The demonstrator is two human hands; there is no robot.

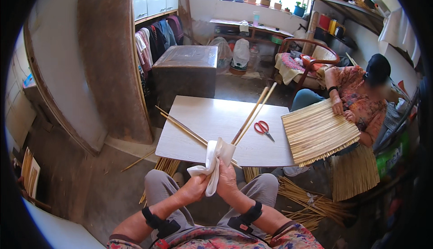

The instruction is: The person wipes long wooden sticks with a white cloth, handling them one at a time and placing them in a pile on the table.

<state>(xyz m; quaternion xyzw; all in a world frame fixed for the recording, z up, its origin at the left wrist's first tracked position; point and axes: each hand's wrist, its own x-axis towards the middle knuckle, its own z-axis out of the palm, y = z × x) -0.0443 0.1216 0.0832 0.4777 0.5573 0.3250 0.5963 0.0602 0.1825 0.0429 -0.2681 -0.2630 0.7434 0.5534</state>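
Note:
A folded white cloth (pixel 226 150) is held in front of me at the near edge of a low white table (pixel 206 113). My left hand (pixel 193 189) grips its lower left part, and my right hand (pixel 227 180) is closed around its right side. Thin pale stalks (pixel 182 126) slant across the table's left side towards the cloth. Another few stalks (pixel 252 117) rise to the back right. Whether any stalks pass inside the cloth is hidden. Red-handled scissors (pixel 264 129) lie right of the stalks, blades pointing towards me.
On the right, a seated person (pixel 362 93) holds a stalk mat (pixel 319 132) overlapping the table's right end. Another mat (pixel 355 173) and bundled stalks (pixel 311 198) are below. A dark wooden chest (pixel 184 76) stands behind the table, and an armchair (pixel 306 63) at back right.

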